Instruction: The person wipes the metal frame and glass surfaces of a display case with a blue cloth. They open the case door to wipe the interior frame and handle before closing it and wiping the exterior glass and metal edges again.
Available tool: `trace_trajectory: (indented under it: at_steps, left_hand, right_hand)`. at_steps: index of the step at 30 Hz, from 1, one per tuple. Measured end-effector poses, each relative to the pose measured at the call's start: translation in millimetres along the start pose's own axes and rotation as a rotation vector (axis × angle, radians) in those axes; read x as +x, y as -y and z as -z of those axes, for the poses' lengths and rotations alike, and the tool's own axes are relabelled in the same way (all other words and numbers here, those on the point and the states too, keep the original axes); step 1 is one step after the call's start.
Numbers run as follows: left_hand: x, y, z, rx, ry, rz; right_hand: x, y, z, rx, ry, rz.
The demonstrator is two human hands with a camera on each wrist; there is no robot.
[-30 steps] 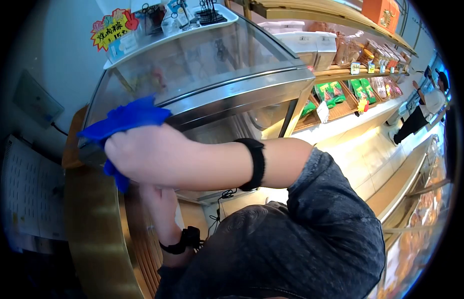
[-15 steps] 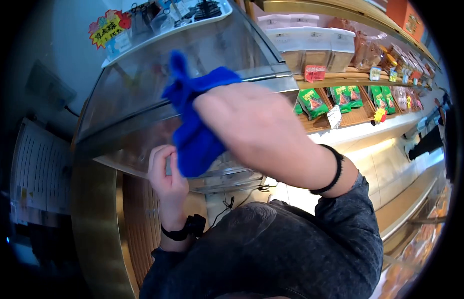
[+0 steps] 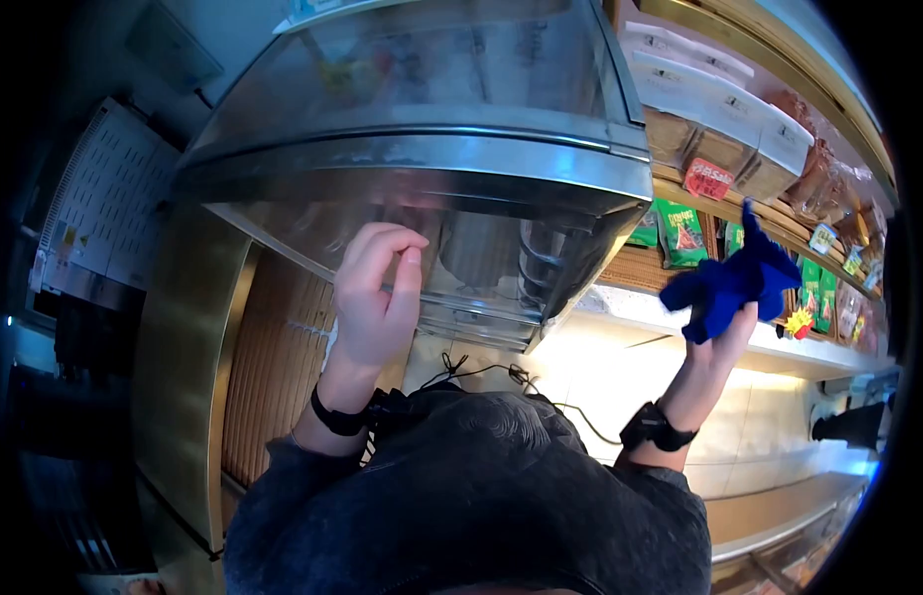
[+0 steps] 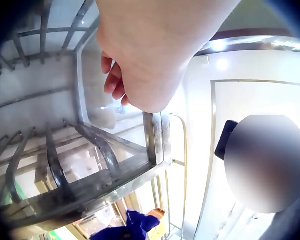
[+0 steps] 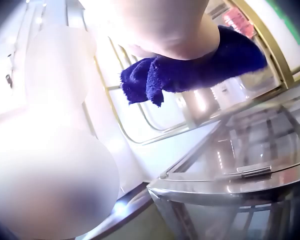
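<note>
My right hand [image 3: 719, 342] grips a crumpled blue cloth [image 3: 734, 283], held out to the right, away from the glass-and-metal display cabinet [image 3: 402, 154]. Folds of the cloth [image 5: 155, 80] hang below that hand in the right wrist view. My left hand [image 3: 377, 288] is raised before the cabinet's lower front, its fingers loosely bent and the thumb beside them. Nothing shows between those fingers. From the left wrist, the left hand [image 4: 145, 65] overlaps the cabinet's metal frame and racks [image 4: 55, 165].
Shelves on the right carry clear bins [image 3: 719, 124] and green snack packets [image 3: 682, 233]. A brown slatted surface [image 3: 273, 367] lies left of my body. Black cable [image 3: 516, 375] runs across the tiled floor below the cabinet.
My right hand has swung from the cabinet's left side across to the right with the blue cloth. The left hand has risen slightly and stays in front of the cabinet. The view has shifted.
</note>
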State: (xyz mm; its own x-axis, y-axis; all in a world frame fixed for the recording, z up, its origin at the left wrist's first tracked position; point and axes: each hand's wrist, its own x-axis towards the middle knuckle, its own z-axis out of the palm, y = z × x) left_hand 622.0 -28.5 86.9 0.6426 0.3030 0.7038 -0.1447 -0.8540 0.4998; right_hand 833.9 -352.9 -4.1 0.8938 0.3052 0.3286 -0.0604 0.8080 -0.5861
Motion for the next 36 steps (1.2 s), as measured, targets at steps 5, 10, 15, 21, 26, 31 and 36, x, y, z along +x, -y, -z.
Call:
trace_trajectory:
  at_steps: [5,10,15,21,26,31,36]
  left_hand:
    - [-7,-3,-7,-0.054,0.049,-0.033]
    - [-4,3,11,-0.182,0.063,-0.088]
    - [-7,56,65,-0.151,-0.101,-0.085]
    - [-7,122,112,-0.016,-0.513,-0.032]
    - [12,178,126,-0.273,-0.559,0.214]
    - [11,181,127,-0.461,-0.382,0.245]
    - [8,186,123,-0.372,-0.389,0.257]
  right_hand:
    - [-21,17,-78,-0.096,-0.561,0.276]
    - [-35,-27,-143,0.021,-0.102,0.614]
    - [-39,-102,-199,-0.56,-0.332,0.759]
    - [-22,-130,-234,-1.227,-0.396,1.083]
    - [-15,-154,-255,-1.202,-0.403,1.13]
    - [-14,-167,-274,-1.33,-0.345,1.198]
    - [-21,-199,-306,-1.35,-0.172,1.196]
